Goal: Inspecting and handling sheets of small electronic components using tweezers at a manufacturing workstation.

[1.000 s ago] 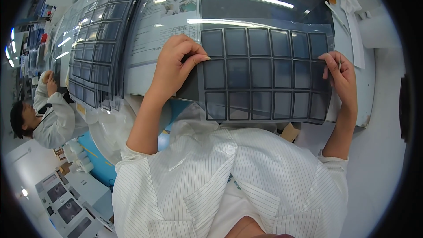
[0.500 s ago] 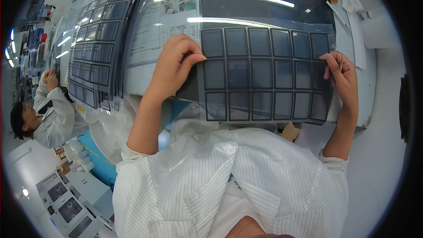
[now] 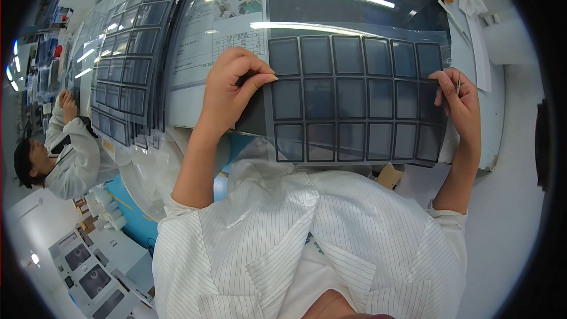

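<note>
While the left hand (image 3: pixel 235 85) pinches the left edge of the sheet (image 3: pixel 351 99) between thumb and forefinger, the right hand (image 3: pixel 462 103) has its grip closed on the right edge, a thin metal tool (image 3: pixel 458 85) among its fingers. The sheet, clear with dark frames in three rows of six, lies between both hands over the near edge of the table (image 3: pixel 492 118). Left of the sheet is a page (image 3: pixel 196 59), then a stack (image 3: pixel 139 41) of similar sheets; beyond it, a dark mat (image 3: pixel 354 9).
</note>
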Demonstrator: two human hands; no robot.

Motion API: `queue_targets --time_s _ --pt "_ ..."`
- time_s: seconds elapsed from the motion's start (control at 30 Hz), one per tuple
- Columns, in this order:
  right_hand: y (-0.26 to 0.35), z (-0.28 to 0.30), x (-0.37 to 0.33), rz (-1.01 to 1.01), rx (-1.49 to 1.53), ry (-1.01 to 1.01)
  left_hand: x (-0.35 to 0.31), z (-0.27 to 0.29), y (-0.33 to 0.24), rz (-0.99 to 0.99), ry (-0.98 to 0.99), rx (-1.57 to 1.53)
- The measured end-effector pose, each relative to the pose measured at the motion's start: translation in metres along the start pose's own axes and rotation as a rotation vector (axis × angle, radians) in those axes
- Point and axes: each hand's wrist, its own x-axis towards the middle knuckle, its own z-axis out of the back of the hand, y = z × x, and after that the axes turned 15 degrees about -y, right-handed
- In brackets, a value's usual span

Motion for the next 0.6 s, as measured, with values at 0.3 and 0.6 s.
queue_targets --time_s 0.3,0.6 --pt "0.0 -0.002 0.001 0.005 -0.007 -0.001 0.002 -0.006 0.0 -0.211 0.039 0.246" --pt "0.002 -0.002 0.001 -0.018 0.005 -0.011 -0.001 0.007 0.009 0.107 0.061 -0.232"
